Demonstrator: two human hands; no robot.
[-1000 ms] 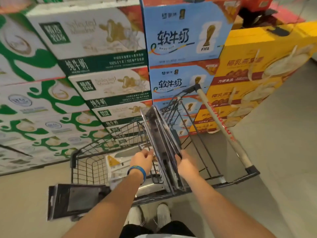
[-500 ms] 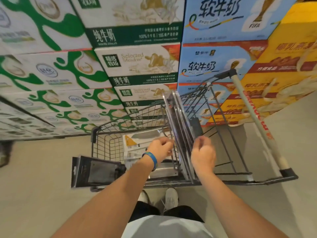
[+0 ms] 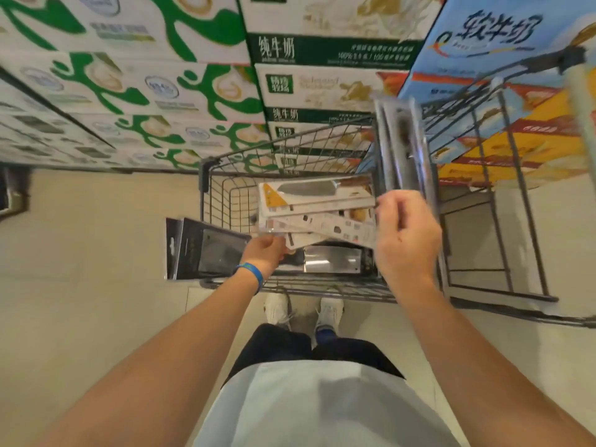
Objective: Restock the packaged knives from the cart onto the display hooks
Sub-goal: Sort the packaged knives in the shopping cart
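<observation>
A dark wire shopping cart (image 3: pixel 219 175) stands in front of me with packaged knives inside. My right hand (image 3: pixel 406 237) grips the lower end of a stack of dark blister-packed knives (image 3: pixel 401 146) held upright over the cart. My left hand (image 3: pixel 266 253), with a blue wristband, holds the near edge of the white-carded knife packs (image 3: pixel 316 201) lying fanned in the basket. More dark knife packs (image 3: pixel 206 250) stick out over the cart's left rim, and a silver blade pack (image 3: pixel 332 261) lies under the white ones. No display hooks are in view.
Stacked milk cartons in green and white (image 3: pixel 161 91), blue (image 3: pixel 483 43) and yellow (image 3: pixel 516 150) form a wall beyond the cart. The cart's handle (image 3: pixel 583 101) is at the far right. Beige floor (image 3: pixel 80 285) lies to the left; my feet are just behind the cart.
My head has tilted down and closer to the cart. My left hand has dropped from the upright stack onto the white packs; my right hand keeps the dark stack, now raised and more upright.
</observation>
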